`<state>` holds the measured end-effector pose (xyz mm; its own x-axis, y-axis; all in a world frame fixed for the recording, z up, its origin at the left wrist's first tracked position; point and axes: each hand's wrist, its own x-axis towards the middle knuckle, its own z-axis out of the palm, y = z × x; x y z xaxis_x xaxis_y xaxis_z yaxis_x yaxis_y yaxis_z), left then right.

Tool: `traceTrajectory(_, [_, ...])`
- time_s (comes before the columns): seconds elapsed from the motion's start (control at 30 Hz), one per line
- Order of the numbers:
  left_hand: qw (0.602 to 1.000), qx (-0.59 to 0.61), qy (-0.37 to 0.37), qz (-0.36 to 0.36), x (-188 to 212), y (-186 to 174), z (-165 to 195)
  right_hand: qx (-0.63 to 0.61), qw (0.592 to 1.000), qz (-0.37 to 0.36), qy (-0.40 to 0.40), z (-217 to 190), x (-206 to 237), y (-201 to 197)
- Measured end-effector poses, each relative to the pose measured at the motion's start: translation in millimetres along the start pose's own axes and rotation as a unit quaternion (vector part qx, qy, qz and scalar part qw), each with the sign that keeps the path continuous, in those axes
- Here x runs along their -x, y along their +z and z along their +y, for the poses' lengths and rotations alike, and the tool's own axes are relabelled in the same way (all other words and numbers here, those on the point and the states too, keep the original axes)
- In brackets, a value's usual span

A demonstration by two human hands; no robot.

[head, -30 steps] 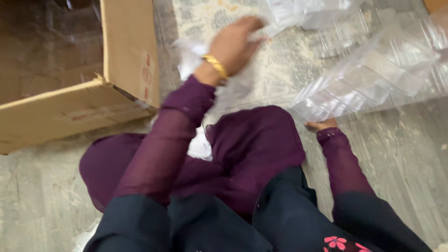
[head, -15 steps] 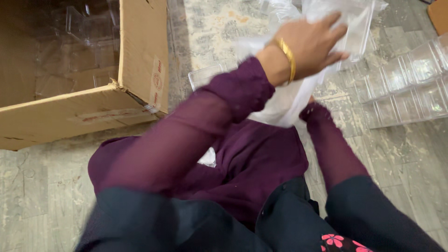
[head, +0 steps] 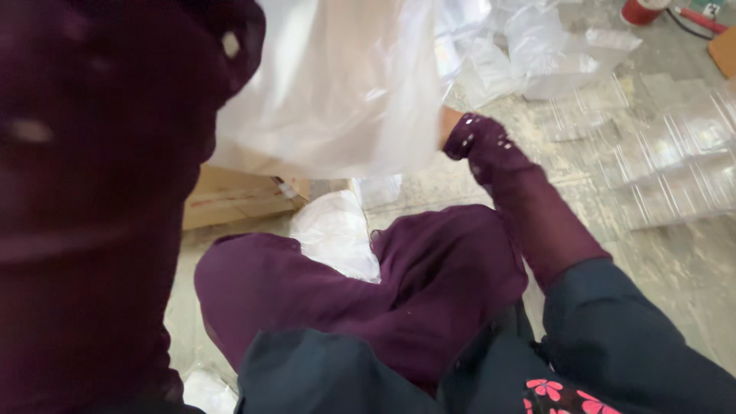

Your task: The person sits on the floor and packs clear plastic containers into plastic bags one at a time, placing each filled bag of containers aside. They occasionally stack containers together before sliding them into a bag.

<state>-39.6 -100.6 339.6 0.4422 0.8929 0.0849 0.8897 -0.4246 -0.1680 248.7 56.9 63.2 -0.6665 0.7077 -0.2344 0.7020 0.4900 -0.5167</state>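
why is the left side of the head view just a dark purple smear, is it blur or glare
Head view: the left sleeve sits very close to the lens, out of focus and motion-blurred; the white plastic bag is bright, nearly washed out, hiding both hands; the clear plastic trays on the floor show soft glare.

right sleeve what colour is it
Sheer dark purple sleeve with small pale dots, in the head view.

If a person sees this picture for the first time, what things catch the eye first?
A big clear plastic bag fills the top centre, held up close to the camera. A purple sleeve covers the whole left side; the right sleeve reaches up to the bag's edge, its hand hidden behind it. Stacks of clear plastic trays lie on the floor at right.
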Motion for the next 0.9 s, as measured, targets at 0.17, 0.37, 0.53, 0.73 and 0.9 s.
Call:
traceTrajectory(0.17, [0.991, 0.014, -0.111, -0.066, 66, 19, -48, 0.088, 0.993, -0.036, 0.066, 8, -13, 30])
traceTrajectory(0.37, [0.980, 0.023, -0.171, -0.095, 88, 50, -82, -0.089, 0.964, 0.078, -0.240, 14, -18, 37])
traceTrajectory(0.53, [0.977, 0.021, -0.191, -0.090, 89, 55, -91, -0.004, 1.000, -0.022, -0.021, 16, -16, 37])
traceTrajectory(0.73, [0.976, 0.007, -0.215, -0.032, 82, 40, -82, -0.084, 0.996, 0.004, -0.042, 7, -1, 32])
traceTrajectory(0.9, [0.951, 0.026, -0.186, 0.246, 82, 24, -31, -0.155, 0.985, 0.076, -0.022, -22, 54, -31])
